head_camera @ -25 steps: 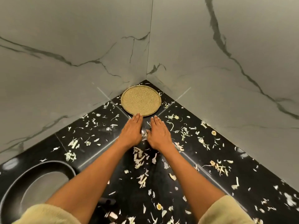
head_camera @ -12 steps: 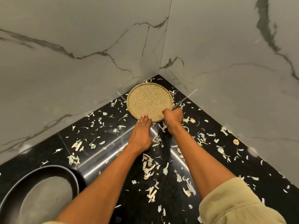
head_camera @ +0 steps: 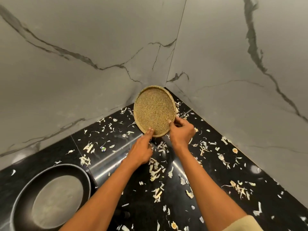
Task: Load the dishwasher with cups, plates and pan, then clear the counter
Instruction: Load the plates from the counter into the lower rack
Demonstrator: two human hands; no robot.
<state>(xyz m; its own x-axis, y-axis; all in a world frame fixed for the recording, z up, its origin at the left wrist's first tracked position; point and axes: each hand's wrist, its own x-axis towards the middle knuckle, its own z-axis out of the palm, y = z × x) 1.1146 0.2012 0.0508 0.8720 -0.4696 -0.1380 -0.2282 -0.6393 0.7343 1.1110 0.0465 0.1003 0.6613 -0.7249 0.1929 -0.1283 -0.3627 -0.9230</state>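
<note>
the plate (head_camera: 154, 110), round, tan and speckled, stands tilted up in the far corner of the black bench (head_camera: 208, 164), its upper face turned toward the camera and its far rim raised toward the seam where the two marble walls (head_camera: 83, 47) meet. being round it has no long axis; its near rim sits lowest, close to the bench top, though whether it touches the surface there cannot be told.

the right hand (head_camera: 181, 130) is at the plate's lower right edge, thumb curled over the rim onto the speckled face and the fingers tucked behind, so this grip is narrow and holds the plate. the left hand (head_camera: 141, 150) lies just below the near rim with its fingers straight and together, their tips touching the rim; it is a flat, relaxed grip that clasps nothing. the plate lies beyond both hands, farther from the person.

pale vegetable scraps (head_camera: 155, 170) are scattered all over the bench, around and between the forearms. a dark pan (head_camera: 50, 197) sits at the lower left, well apart from the plate, its grey inside facing up.
</note>
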